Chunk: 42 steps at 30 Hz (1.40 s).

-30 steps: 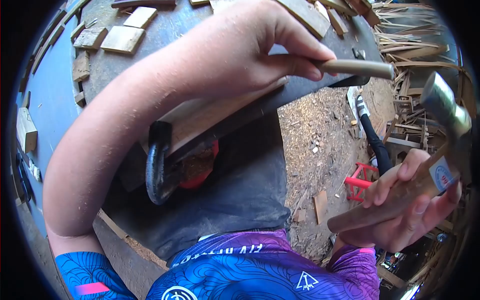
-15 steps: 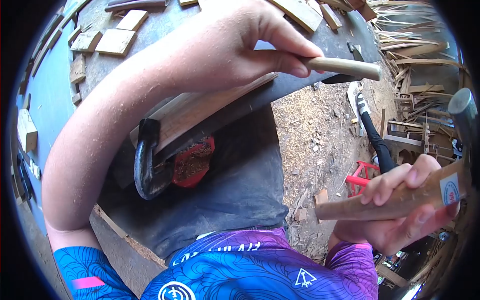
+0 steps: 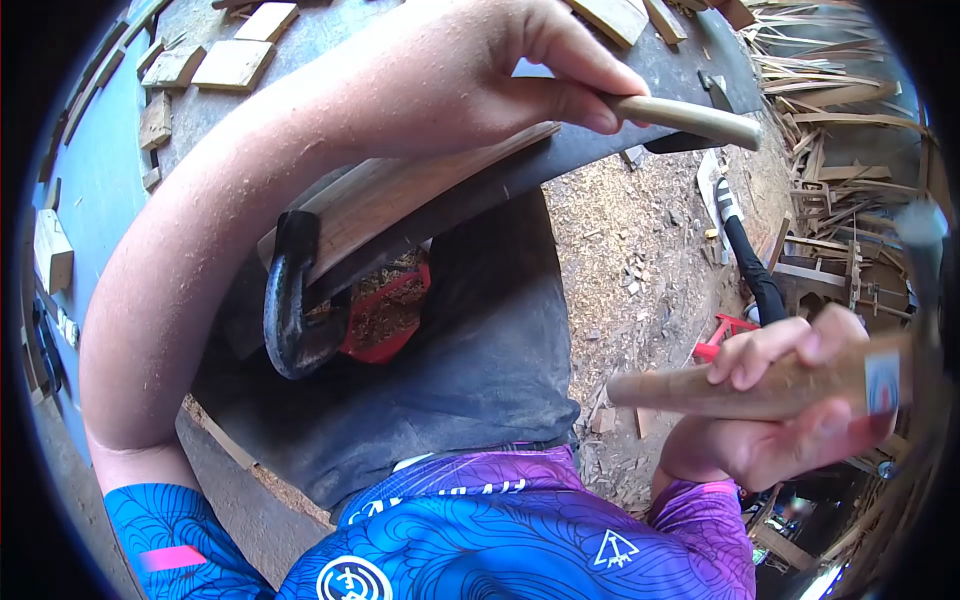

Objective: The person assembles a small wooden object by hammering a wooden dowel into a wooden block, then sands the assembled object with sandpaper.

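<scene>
My left hand (image 3: 555,75) reaches across the top, its fingers closed around a round, pale wooden handle (image 3: 700,122); any blade or other end is hidden by the hand. Beneath that forearm lies a wooden board (image 3: 400,195) at the bench edge, held by a black C-clamp (image 3: 285,310). On the right, my right hand (image 3: 790,400) grips a hammer (image 3: 700,393) by its thick wooden handle, which carries a sticker. The blurred metal hammer head (image 3: 922,225) stands up at the far right, apart from the pale handle.
Wood offcuts (image 3: 232,63) lie on the grey bench (image 3: 105,185). A red stool (image 3: 385,320) with shavings on it shows below the clamp. Shavings cover the floor (image 3: 620,250). Wood strips (image 3: 840,120) are piled at right, near another person's leg (image 3: 750,270).
My right hand and the hammer have shifted slightly left and up, blurring at the head. My left hand and the pale handle have barely moved; the handle's free end tilts slightly higher.
</scene>
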Motion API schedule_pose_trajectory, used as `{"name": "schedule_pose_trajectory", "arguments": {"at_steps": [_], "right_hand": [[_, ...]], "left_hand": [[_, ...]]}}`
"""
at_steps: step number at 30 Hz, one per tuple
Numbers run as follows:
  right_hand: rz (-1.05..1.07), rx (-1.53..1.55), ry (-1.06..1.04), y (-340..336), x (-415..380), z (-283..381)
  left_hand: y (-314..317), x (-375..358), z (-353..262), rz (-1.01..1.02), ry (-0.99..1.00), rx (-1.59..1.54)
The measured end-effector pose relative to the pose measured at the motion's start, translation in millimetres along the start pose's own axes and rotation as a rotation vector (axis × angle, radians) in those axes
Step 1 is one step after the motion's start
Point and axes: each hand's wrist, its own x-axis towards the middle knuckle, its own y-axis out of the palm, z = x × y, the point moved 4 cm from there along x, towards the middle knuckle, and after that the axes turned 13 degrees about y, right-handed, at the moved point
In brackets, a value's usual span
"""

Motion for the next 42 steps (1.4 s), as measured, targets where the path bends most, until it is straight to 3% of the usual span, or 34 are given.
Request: {"name": "schedule_pose_trajectory", "arguments": {"at_steps": [3, 4, 8, 9, 11, 12, 15, 18, 20, 21, 24, 26, 29, 31, 33, 35, 37, 39, 40, 42], "right_hand": [[0.081, -0.177, 0.168, 5.7, -2.1, -6.4], [-0.033, -0.228, 0.230, 4.1, -2.3, -4.5], [-0.032, 0.134, 0.023, -9.3, -1.5, -4.0], [-0.030, 0.137, 0.028, -8.1, -0.5, -3.8], [0.114, -0.159, 0.198, 2.5, 4.5, -6.2], [-0.025, -0.244, 0.212, 4.2, 3.9, -6.0], [-0.050, -0.076, 0.092, -15.7, 5.4, -2.1], [0.036, -0.123, 0.167, 2.6, -0.5, -8.9], [0.061, -0.150, 0.198, 2.5, -4.0, -8.4], [0.020, -0.123, 0.175, -6.6, -3.7, -5.5], [-0.041, -0.065, 0.140, -13.7, -3.4, -3.9], [0.031, -0.068, 0.179, 5.0, 0.8, -10.7], [0.012, -0.109, 0.169, 1.8, 5.0, -15.1], [-0.048, -0.026, 0.022, -5.7, 6.4, -10.8], [-0.072, -0.068, -0.010, -5.5, 6.3, -7.0], [-0.136, 0.012, 0.033, 0.9, 6.4, -5.4], [-0.079, 0.019, 0.075, 2.6, 8.3, -6.0], [-0.146, 0.062, 0.173, 8.2, 3.5, -13.0], [-0.173, 0.080, 0.189, 6.9, 1.4, -14.5], [-0.167, 0.090, 0.178, 6.1, 0.0, -17.5]], "left_hand": [[3.0, -5.3, -3.0, -0.055, 0.059, 0.018], [5.1, -5.2, 1.6, -0.044, 0.068, 0.031], [5.9, -1.5, 2.7, -0.032, 0.011, 0.075], [5.7, -2.9, 4.5, -0.032, 0.004, 0.074], [5.1, -1.7, 6.0, -0.028, 0.021, 0.107], [6.2, -1.2, 4.8, -0.021, 0.026, 0.104], [6.3, -1.7, 7.0, -0.010, -0.028, 0.048], [6.1, -3.0, 15.7, -0.012, -0.002, 0.101], [12.3, 0.2, 35.4, -0.020, 0.004, -0.182], [12.6, 0.9, 38.6, -0.014, 0.009, -0.181], [9.6, -2.2, 23.5, -0.065, 0.140, -0.166], [5.5, -2.5, 3.8, 0.002, -0.090, 0.010], [9.9, -1.2, 22.4, -0.066, 0.093, -0.085], [8.9, -7.0, 25.5, -0.128, 0.151, -0.085], [1.4, -11.3, 30.2, -0.353, -0.329, -0.274], [-12.8, -11.0, 35.5, -0.428, -0.355, -0.190], [-20.6, -13.2, 36.7, -0.360, -0.546, -0.004], [-12.5, -16.1, 41.3, -0.414, -0.063, -0.206], [-9.0, -19.1, 43.1, -0.316, -0.002, -0.228], [-0.5, -17.4, 36.8, -0.305, 0.013, -0.315]]}}
